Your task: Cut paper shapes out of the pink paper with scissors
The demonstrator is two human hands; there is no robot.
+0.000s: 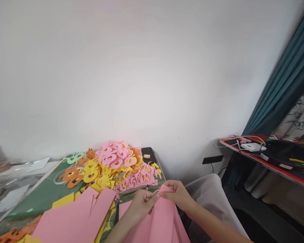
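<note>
A pink paper sheet [163,219], curled lengthwise, stands up from the table's front edge at the bottom middle. My right hand [179,195] grips its upper end, with the thumb on the near face and the fingers behind. Close beside it, my left hand [144,203] has its thumb and fingers pinched together at the sheet's top left edge. A small pale curved edge shows between the two hands; whether it belongs to the sheet I cannot tell. More pink sheet lies under the left forearm. To the left rests a larger pink sheet [73,216] with slits cut in it.
Behind my hands is a heap of pink cut-outs [114,153] with yellow cut-outs [91,172], orange cut-outs [72,177] and pink scraps [139,177]. A black phone [148,152] lies near the wall. At right stands a red-edged table [271,163]; pale fabric [205,192] hangs below.
</note>
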